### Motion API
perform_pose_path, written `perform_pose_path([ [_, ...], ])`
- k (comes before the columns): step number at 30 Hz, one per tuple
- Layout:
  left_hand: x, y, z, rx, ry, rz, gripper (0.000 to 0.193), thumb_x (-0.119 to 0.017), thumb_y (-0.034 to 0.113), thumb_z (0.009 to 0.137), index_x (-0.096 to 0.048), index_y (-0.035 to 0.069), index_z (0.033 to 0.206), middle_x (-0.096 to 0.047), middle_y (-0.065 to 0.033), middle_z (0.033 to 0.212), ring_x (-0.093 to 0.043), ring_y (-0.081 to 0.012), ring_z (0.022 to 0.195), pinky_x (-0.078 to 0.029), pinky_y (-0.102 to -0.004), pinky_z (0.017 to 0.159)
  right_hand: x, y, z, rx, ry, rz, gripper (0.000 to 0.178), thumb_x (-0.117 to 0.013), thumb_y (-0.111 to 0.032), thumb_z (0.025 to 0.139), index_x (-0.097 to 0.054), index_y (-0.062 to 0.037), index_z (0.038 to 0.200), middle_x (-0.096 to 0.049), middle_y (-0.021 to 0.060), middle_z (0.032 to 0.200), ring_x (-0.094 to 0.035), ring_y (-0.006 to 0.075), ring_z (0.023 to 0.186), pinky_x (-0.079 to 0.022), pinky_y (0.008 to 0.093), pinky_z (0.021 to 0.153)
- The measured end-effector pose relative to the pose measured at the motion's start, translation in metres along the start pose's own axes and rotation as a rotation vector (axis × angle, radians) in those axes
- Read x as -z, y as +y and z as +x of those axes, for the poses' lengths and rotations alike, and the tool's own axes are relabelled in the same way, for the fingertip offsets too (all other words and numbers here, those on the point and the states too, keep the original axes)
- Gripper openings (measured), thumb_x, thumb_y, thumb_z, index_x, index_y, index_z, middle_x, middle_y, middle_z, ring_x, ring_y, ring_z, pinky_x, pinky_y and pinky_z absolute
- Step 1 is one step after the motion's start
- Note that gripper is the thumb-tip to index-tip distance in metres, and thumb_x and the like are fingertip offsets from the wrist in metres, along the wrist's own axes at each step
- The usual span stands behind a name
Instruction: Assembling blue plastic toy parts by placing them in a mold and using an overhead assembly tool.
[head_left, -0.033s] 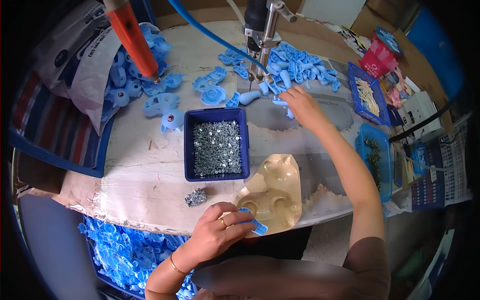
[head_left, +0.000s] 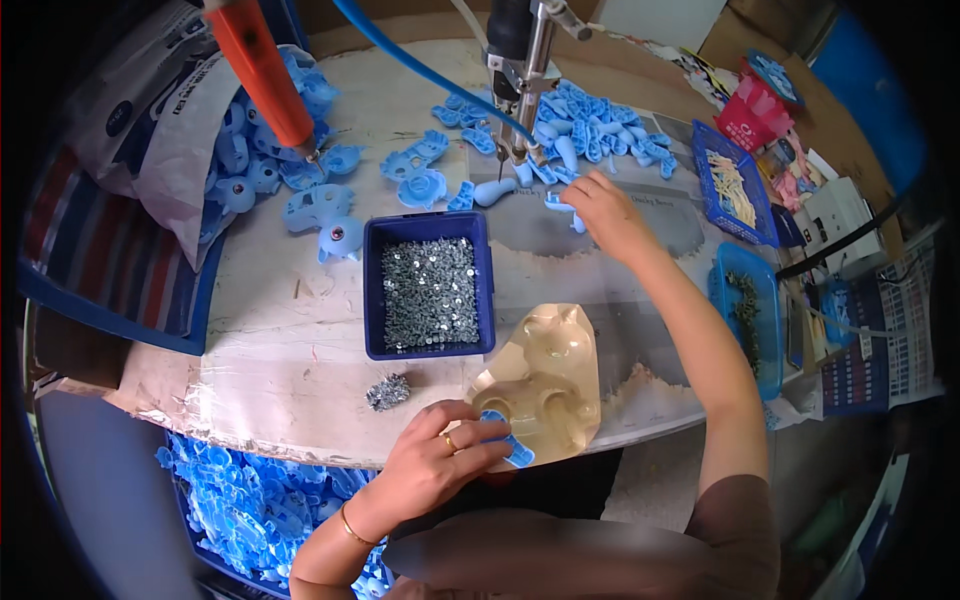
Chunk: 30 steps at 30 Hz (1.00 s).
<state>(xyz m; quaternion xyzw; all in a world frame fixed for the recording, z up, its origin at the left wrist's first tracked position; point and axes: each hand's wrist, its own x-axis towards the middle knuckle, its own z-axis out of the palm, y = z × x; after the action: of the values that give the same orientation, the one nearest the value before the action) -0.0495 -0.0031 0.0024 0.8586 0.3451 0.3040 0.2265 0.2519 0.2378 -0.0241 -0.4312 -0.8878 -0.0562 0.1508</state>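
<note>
My left hand (head_left: 445, 455) is closed on a small blue plastic piece (head_left: 519, 453) at the near left edge of a tan moulded holder (head_left: 562, 350) with rounded hollows. Farther off, my right hand (head_left: 612, 215) has its fingertips pinched on another light blue plastic piece (head_left: 558, 202); the palm hides part of the grip. It is just right of and below the tip of an upright screwdriver (head_left: 502, 165). Beside that tip lies a smooth, rounded blue part (head_left: 493, 191). A heap of similar blue parts (head_left: 590, 115) is behind my right hand.
A dark blue bin of small screws (head_left: 371, 290) stands left of the holder, with a screw clump (head_left: 388, 392) before it. An orange driver (head_left: 262, 80) hangs at left above blue toy shells (head_left: 340, 238). Baskets (head_left: 735, 190) line the right; a crate of blue parts (head_left: 270, 510) is below.
My right hand has drawn slightly away from the heap, with the blue piece at its fingertips. My left hand stays at the holder's edge.
</note>
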Motion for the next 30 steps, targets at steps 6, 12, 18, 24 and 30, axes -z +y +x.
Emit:
perform_pose_path([
  [6,-0.011,0.001,0.005,-0.072,-0.024,0.099,0.029,-0.077,0.013,0.067,-0.07,0.013,0.095,-0.068,-0.0009,0.114,-0.06,-0.0267,0.107,-0.052,-0.0392,0.091,0.009,-0.001,-0.048,0.01,0.128,0.068,0.037,-0.065,0.002,0.071,-0.065,-0.0046,0.107,-0.062,0.0078,0.113,-0.056,0.029,0.108,-0.05,0.0381,0.088],
  [12,-0.014,0.002,0.005,-0.068,-0.07,0.142,0.026,-0.075,0.008,0.07,-0.068,0.011,0.094,-0.068,-0.0043,0.115,-0.061,-0.0286,0.108,-0.052,-0.04,0.092,-0.031,-0.01,0.007,-0.041,0.125,0.403,0.026,-0.064,-0.005,0.08,-0.065,-0.007,0.106,-0.062,0.0078,0.115,-0.055,0.0303,0.112,-0.048,0.0409,0.093],
  [18,-0.016,0.003,0.006,-0.069,-0.094,0.104,0.025,-0.071,0.007,0.072,-0.068,0.009,0.097,-0.067,-0.0051,0.116,-0.061,-0.0289,0.109,-0.052,-0.0403,0.091,-0.108,-0.021,0.077,-0.042,-0.076,-0.004,0.025,-0.059,-0.006,0.082,-0.066,-0.0062,0.107,-0.064,0.0128,0.118,-0.06,0.0317,0.112,-0.047,0.0442,0.096],
  [24,-0.008,-0.001,0.002,0.009,-0.086,0.085,0.025,-0.075,0.001,0.071,-0.067,0.008,0.093,-0.069,-0.0081,0.113,-0.063,-0.0314,0.108,-0.052,-0.0404,0.091,-0.02,-0.009,0.05,-0.199,-0.543,0.133,0.034,-0.073,-0.02,0.072,-0.069,-0.0068,0.103,-0.069,0.0175,0.1,-0.066,0.034,0.091,-0.053,0.0421,0.079],
  [30,-0.007,-0.001,0.008,0.063,-0.102,0.071,0.024,-0.074,0.003,0.071,-0.067,0.008,0.094,-0.069,-0.0081,0.114,-0.062,-0.0314,0.109,-0.052,-0.0406,0.091,-0.013,0.057,0.039,-0.396,-0.224,0.261,0.023,-0.065,-0.012,0.078,-0.071,-0.0106,0.101,-0.07,0.0122,0.094,-0.066,0.0303,0.088,-0.053,0.0393,0.075],
])
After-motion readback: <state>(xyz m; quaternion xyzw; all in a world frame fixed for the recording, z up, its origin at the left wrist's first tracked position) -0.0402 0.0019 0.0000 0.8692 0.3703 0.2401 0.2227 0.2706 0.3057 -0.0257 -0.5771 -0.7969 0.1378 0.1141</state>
